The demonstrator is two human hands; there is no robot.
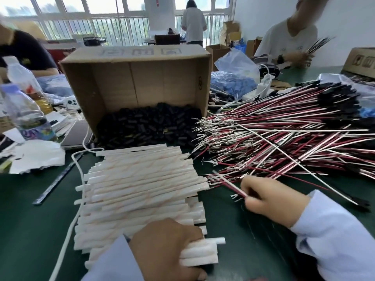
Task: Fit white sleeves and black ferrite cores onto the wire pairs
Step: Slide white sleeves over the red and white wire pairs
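**Sleeves in one hand, wires in the other**

The left hand (168,248), knuckles up, grips a few white sleeves (199,254) at the near edge of the sleeve stack (140,185). The right hand (269,199) pinches a wire pair (229,184) beside the wire heap (284,138). Black ferrite cores (146,124) fill the cardboard box (129,82) beyond, on the bench (30,230).

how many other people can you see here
3: a person in dark far left, a person standing at the back, a person in white at right. Others may be hidden.
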